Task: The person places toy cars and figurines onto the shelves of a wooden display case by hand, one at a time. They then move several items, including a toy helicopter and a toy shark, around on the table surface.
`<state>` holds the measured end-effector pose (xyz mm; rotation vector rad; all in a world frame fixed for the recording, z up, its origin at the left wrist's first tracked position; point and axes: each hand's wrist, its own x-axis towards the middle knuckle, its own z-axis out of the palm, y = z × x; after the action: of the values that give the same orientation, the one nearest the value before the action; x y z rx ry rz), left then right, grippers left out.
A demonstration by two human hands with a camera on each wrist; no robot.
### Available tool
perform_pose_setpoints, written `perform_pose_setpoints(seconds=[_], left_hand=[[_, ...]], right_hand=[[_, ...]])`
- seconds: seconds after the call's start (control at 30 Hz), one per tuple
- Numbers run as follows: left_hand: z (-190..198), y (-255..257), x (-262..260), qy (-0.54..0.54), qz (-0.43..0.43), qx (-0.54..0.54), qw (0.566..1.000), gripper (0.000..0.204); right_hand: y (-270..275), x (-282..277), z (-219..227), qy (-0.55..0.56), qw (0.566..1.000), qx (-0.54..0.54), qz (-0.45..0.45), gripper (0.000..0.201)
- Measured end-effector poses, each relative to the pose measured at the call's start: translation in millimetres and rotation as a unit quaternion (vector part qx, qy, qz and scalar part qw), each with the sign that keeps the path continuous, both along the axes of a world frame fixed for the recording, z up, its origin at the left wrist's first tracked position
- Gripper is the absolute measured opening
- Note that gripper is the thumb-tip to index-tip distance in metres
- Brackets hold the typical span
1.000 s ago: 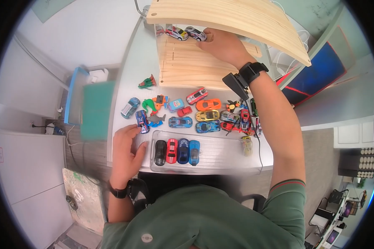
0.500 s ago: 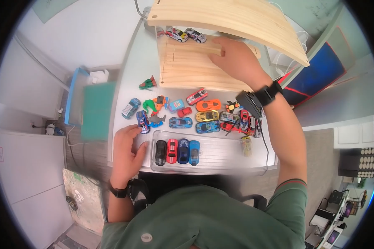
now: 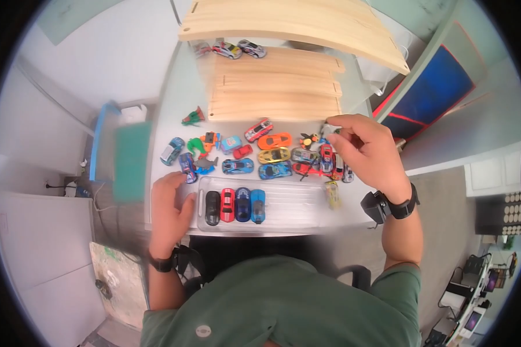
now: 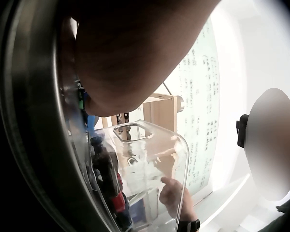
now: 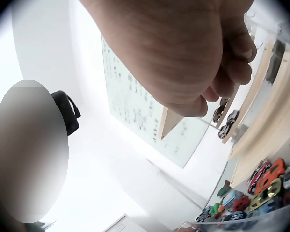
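Observation:
My left hand (image 3: 169, 202) rests at the tabletop's left with relaxed fingers, fingertips at the rear of a dark blue toy car (image 3: 187, 168). Over the right side, my right hand (image 3: 371, 153) has its index finger and thumb on either side of a small grey toy (image 3: 329, 130); I cannot tell whether they pinch it. In the right wrist view its other fingers (image 5: 239, 72) are curled. An orange car (image 3: 275, 140), a gold car (image 3: 274, 155) and a blue car (image 3: 275, 170) lie between the hands. Several cars, including a red one (image 3: 228, 205), stand side by side in a clear tray (image 3: 298, 205).
A wooden shelf (image 3: 272, 95) stands behind the toys, its top board (image 3: 295, 23) overhanging. White toy cars (image 3: 252, 48) sit at its back left. A yellow car (image 3: 332, 195) is at the tray's right end. A green toy figure (image 3: 193, 116) lies in front of the shelf.
My right hand has let go of a white car on the shelf, withdrawn, and come down to the toys at the right. The left hand stays by the dark blue car. The head view has shifted slightly.

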<state>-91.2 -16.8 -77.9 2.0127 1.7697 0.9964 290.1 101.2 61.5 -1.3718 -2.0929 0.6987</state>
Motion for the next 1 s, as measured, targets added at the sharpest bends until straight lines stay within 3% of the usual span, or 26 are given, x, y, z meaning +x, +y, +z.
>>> perform_pose_setpoints(seconds=[0.17, 0.27, 0.4, 0.53, 0.57, 0.63, 0.73, 1.0], left_hand=[[-9, 1, 0, 0.008, 0.012, 0.015, 1.0, 0.051], [-8, 0, 2, 0.012, 0.013, 0.012, 1.0, 0.052], [-9, 1, 1, 0.02, 0.012, 0.014, 1.0, 0.052], [-11, 0, 2, 0.012, 0.008, 0.016, 1.0, 0.052], [-13, 0, 1, 0.011, 0.01, 0.018, 1.0, 0.052], [-14, 0, 1, 0.011, 0.014, 0.021, 1.0, 0.052], [-12, 0, -1, 0.019, 0.016, 0.016, 1.0, 0.051], [-12, 0, -1, 0.01, 0.009, 0.008, 1.0, 0.05]], right_hand=[[-27, 63, -42, 0.069, 0.993, -0.025, -0.093, 0.024], [-52, 91, -70, 0.076, 0.971, -0.08, -0.21, 0.025], [-77, 103, -106, 0.067, 0.975, -0.105, -0.186, 0.031], [-77, 90, -108, 0.045, 0.972, -0.133, -0.19, 0.046], [-73, 86, -106, 0.044, 0.971, -0.133, -0.193, 0.046], [-67, 78, -105, -0.084, 0.974, -0.078, -0.196, 0.048], [-62, 74, -110, -0.133, 0.962, -0.079, -0.225, 0.048], [-69, 80, -112, -0.146, 0.96, -0.036, -0.234, 0.045]])
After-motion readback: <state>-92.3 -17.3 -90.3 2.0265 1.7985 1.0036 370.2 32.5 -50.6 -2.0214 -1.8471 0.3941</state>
